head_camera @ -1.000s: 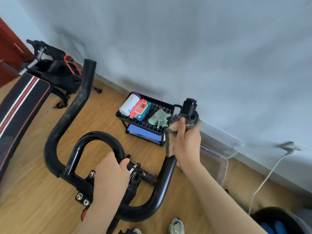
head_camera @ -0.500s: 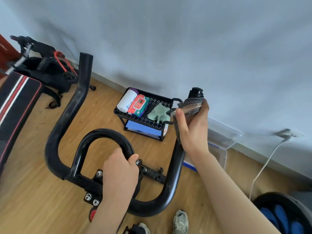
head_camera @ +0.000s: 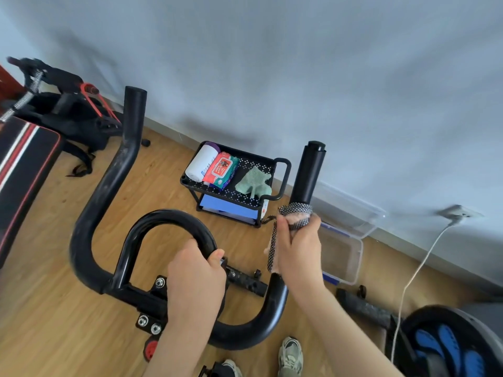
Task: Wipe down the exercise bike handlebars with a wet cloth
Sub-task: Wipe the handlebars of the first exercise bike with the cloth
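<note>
While the left hand (head_camera: 196,278) grips the centre loop (head_camera: 163,216), the right hand (head_camera: 299,251) squeezes the wet cloth (head_camera: 295,210) around the right handlebar (head_camera: 307,172), mid-wipe; next, I'd guess, slide toward the bend.

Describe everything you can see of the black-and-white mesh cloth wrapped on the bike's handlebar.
The black-and-white mesh cloth looks like soft netted fabric with a pinkish inner side. It is wrapped around the upright right end of the black tubular handlebar, below its cap. The right hand grips it there, and a loose tail hangs down beside the thumb. Whether it is wet cannot be told.
</note>
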